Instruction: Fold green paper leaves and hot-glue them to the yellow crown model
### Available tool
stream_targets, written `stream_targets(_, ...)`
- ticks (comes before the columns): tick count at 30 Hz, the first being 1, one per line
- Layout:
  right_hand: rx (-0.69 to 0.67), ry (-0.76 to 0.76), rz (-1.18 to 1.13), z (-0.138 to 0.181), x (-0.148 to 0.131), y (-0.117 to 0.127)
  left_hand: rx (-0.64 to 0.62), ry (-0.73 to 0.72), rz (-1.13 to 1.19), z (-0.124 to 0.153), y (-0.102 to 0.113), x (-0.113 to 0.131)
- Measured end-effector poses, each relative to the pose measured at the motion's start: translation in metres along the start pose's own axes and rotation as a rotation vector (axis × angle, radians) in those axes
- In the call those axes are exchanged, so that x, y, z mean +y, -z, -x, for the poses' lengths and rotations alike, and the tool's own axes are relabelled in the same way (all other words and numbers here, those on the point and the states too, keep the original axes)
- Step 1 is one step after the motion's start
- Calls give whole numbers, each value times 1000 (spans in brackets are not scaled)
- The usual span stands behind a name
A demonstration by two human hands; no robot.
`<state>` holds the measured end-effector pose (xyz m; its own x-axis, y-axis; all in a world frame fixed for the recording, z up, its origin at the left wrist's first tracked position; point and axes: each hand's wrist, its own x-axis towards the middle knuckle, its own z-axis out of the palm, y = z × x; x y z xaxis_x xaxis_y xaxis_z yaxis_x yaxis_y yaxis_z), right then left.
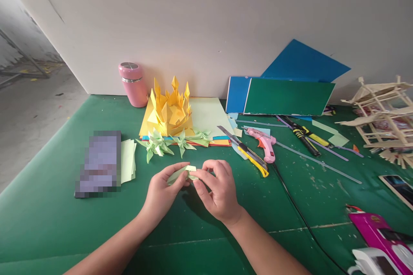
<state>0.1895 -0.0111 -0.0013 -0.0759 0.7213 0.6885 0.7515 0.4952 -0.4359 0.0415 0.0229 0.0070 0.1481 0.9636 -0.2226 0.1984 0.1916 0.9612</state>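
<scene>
Between my two hands, low over the table's front middle, is a small folded piece of light green paper point(191, 168). My left hand point(167, 187) pinches it between thumb and fingers. The fingers of my right hand point(218, 187) are curled against its right end, with the index finger on the paper. Just beyond lie several light green folded paper flowers point(182, 142). Behind them a yellow folded paper crown point(169, 114) stands on a stack of coloured paper point(211, 114). The palm sides of the fingers are partly hidden.
At left lie a blurred-out flat device point(100, 163) and pale green sheets point(128, 161). A pink flask point(134, 86) stands by the wall. To the right are a yellow cutter knife point(248, 154), a pink glue gun point(266, 146) with its cable, green and blue boards point(288, 96), and a wooden stick model point(383, 116).
</scene>
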Motion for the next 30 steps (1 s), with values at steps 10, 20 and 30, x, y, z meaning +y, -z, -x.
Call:
stream_targets(10, -56, 62, 63, 0, -2, 1, -18, 35, 49, 1, 3, 3)
stream_targets(20, -127, -12, -195, 0, 2, -4, -15, 89, 165, -2, 2, 1)
stream_targets(30, -20, -296, -466, 5, 6, -14, -7, 12, 86, 0, 2, 0)
